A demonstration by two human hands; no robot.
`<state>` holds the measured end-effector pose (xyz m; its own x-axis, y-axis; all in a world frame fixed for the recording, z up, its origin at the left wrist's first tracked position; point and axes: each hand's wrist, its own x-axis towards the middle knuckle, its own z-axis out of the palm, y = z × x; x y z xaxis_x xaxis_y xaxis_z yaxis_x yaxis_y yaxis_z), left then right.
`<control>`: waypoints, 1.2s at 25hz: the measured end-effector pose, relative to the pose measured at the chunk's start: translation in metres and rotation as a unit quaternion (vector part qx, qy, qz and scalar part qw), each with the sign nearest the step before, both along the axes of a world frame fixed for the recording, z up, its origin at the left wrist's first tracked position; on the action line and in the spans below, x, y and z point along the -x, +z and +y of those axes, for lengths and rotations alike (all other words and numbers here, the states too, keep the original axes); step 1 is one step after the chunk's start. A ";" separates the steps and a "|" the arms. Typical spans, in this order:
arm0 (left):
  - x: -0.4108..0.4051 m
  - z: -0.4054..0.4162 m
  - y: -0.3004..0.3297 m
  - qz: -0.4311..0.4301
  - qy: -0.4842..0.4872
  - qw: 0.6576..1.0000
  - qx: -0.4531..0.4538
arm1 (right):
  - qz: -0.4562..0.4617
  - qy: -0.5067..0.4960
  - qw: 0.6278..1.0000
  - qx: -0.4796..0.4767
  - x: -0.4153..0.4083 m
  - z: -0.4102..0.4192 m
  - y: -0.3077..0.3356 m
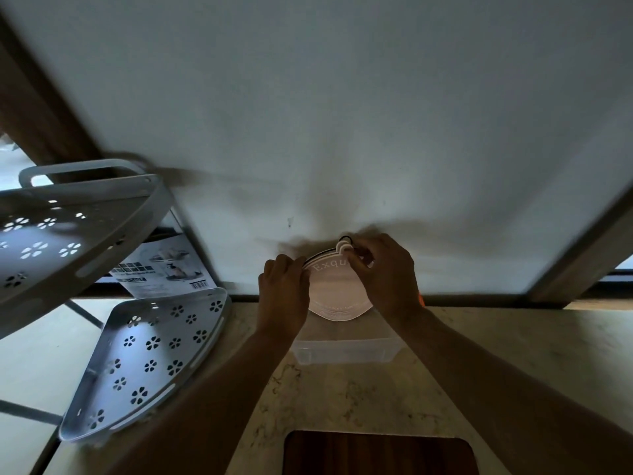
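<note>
A round pale pink disc (pixel 334 289) with white lettering and a small tab at its top is held up flat against the white wall (pixel 342 114). My left hand (pixel 284 289) pinches its left edge. At the disc's top right, my right hand (pixel 383 269) pinches the tab, where a thin black loop (pixel 345 238) shows. Dark edges behind the disc's rim suggest more than one layer. The disc's right side is hidden by my right hand.
A clear plastic box (pixel 346 349) sits on the marble counter (pixel 342 399) below the disc. A dark wooden board (pixel 376 454) lies at the near edge. Left stand a white perforated corner shelf (pixel 144 358), an upper tier (pixel 68 234) and a printed carton (pixel 164 269).
</note>
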<state>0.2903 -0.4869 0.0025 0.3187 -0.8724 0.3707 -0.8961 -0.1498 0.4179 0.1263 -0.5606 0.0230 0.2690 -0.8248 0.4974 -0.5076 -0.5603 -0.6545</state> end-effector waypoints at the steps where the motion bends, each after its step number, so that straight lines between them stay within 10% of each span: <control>1: 0.000 0.000 0.000 -0.002 0.001 1.000 -0.001 | 0.007 -0.008 1.000 0.011 -0.001 0.001 -0.001; 30: 0.002 0.001 0.000 -0.008 -0.011 1.000 0.003 | 0.001 0.004 1.000 0.026 0.002 -0.010 0.000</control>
<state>0.2880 -0.4864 0.0024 0.2936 -0.8766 0.3814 -0.9057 -0.1274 0.4042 0.1244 -0.5701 0.0226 0.2771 -0.7951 0.5394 -0.5040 -0.5983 -0.6230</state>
